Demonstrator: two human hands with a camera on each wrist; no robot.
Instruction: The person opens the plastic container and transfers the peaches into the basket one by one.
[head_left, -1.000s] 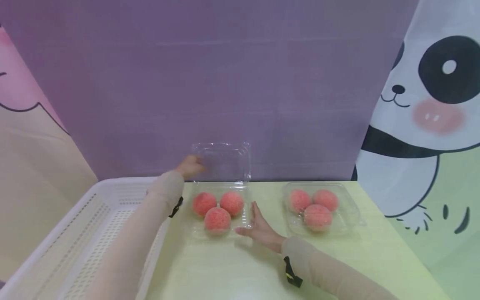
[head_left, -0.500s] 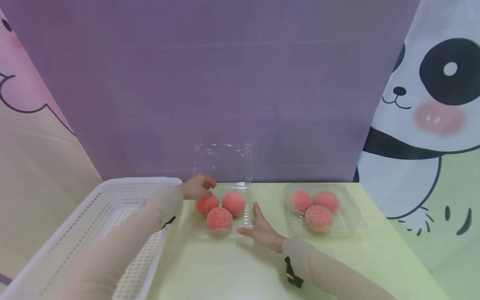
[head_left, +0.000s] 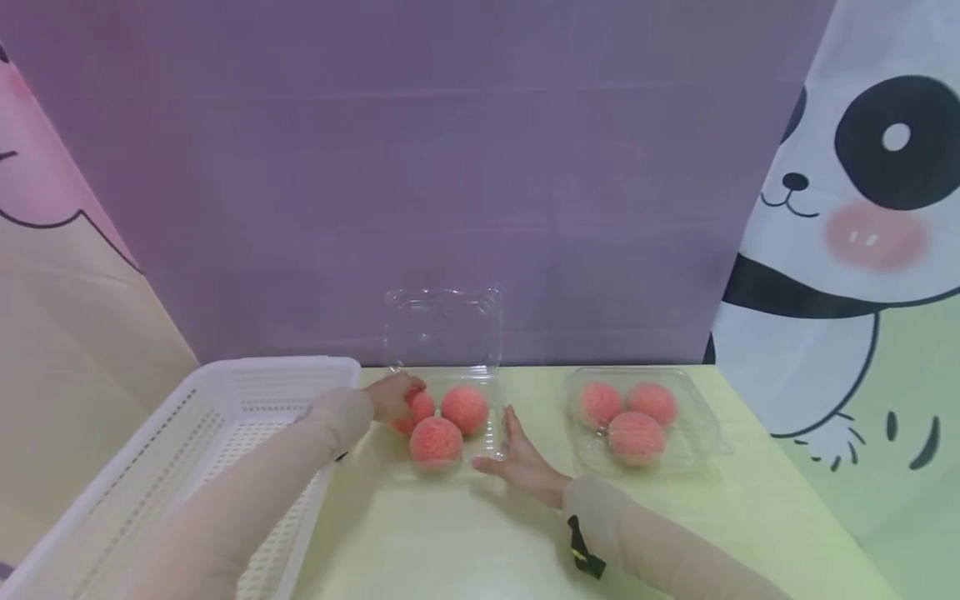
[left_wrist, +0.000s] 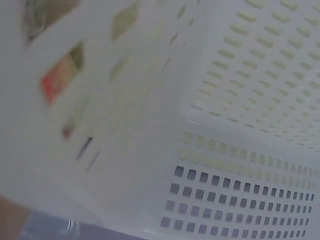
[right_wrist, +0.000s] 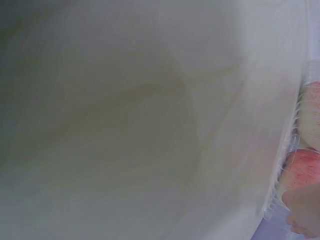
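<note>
In the head view, an open clear plastic clamshell box [head_left: 491, 450] holds three peaches, its lid [head_left: 442, 329] standing upright at the back. My left hand [head_left: 390, 396] reaches over from the left, its fingers bent round the back-left peach [head_left: 420, 410] and partly covering it. Nearby are the back-right peach [head_left: 465, 408] and the front peach [head_left: 437, 444]. Thumb and fingers spread, my right hand [head_left: 525, 462] rests against the box's right side. A peach [right_wrist: 302, 167] and part of a hand [right_wrist: 302, 210] show at the right wrist view's edge.
A white perforated basket [head_left: 341, 371] stands on the left under my left forearm; its wall [left_wrist: 125, 150] fills much of the left wrist view. On the right sits a second clear box [head_left: 697, 417] with three peaches. A purple backdrop [head_left: 525, 183] rises behind the table [head_left: 435, 533].
My left hand has come down from beside the raised lid onto the back-left peach. The lid still stands upright, and my right hand stays at the box's side.
</note>
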